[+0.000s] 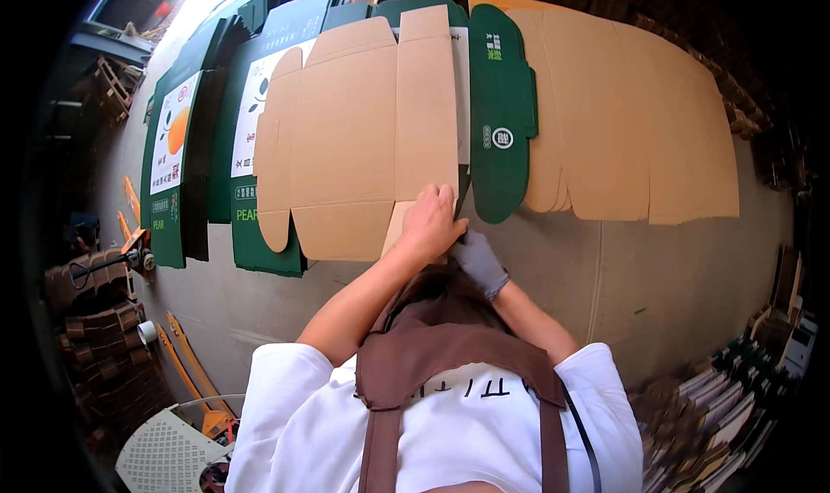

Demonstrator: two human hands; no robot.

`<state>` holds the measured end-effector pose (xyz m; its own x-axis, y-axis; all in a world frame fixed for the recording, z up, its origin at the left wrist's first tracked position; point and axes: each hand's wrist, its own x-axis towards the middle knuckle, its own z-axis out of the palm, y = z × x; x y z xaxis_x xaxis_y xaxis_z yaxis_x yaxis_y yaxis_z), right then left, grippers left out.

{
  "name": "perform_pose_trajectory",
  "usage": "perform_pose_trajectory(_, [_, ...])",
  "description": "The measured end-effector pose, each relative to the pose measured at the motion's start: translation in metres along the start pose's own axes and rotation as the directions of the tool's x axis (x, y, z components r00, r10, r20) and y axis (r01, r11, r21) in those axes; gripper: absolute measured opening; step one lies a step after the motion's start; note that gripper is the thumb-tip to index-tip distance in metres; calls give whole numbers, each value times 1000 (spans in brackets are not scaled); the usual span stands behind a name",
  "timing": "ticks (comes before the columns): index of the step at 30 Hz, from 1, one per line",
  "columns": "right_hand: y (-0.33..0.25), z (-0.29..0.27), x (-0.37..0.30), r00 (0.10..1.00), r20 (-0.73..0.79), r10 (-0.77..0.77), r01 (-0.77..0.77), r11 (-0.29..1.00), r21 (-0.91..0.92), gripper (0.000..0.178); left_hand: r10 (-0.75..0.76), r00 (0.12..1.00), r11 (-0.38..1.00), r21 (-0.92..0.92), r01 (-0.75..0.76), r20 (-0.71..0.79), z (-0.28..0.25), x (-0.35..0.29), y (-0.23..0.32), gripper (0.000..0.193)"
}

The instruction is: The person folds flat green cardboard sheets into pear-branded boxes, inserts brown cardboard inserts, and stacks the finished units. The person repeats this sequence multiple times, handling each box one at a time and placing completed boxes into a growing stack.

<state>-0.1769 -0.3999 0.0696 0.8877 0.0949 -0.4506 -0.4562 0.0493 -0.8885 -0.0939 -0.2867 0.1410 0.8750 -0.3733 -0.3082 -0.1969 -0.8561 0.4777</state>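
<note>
A flat, unfolded cardboard box blank (pixel 346 147), plain brown side up, lies in front of me with creased panels and side flaps. My left hand (pixel 430 222), bare, is closed on its near right corner, fingertips over the narrow folded flap. Close beside it, my right hand (pixel 480 264) wears a grey glove. Its fingers are curled in just below the left thumb, and whatever they hold is hidden. Right of the blank stands a green printed box panel (pixel 500 117), joined to or overlapping another brown blank (pixel 631 117).
Stacks of green printed box blanks (pixel 177 147) stand at the left. Beyond them are an orange pallet jack (pixel 186 355) and brown cardboard piles (pixel 99 346). A pale perforated chair seat (pixel 164 454) is at lower left. More stacked sheets (pixel 709 407) lie at lower right on the concrete floor (pixel 605 294).
</note>
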Motion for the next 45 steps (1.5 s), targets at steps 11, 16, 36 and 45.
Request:
perform_pose_trajectory(11, [-89,104,-31,767,610,-197,121,979,164,29,-109,983,913,376,159,-149,-126,-106,-14,13])
perform_pose_trajectory(16, [-135,86,77,498,865,66,187,965,-182,36,-164,942,792,529,303,-293,-198,-168,-35,11])
perform_pose_trajectory(36, [-289,205,373,866,182,-466,155,596,788,67,73,565,797,388,462,-822,-315,-294,-206,27])
perform_pose_trajectory(45, [-318,246,394,724,284,-629,344,686,641,32,-100,415,871,122,476,-904,-338,-299,-239,21])
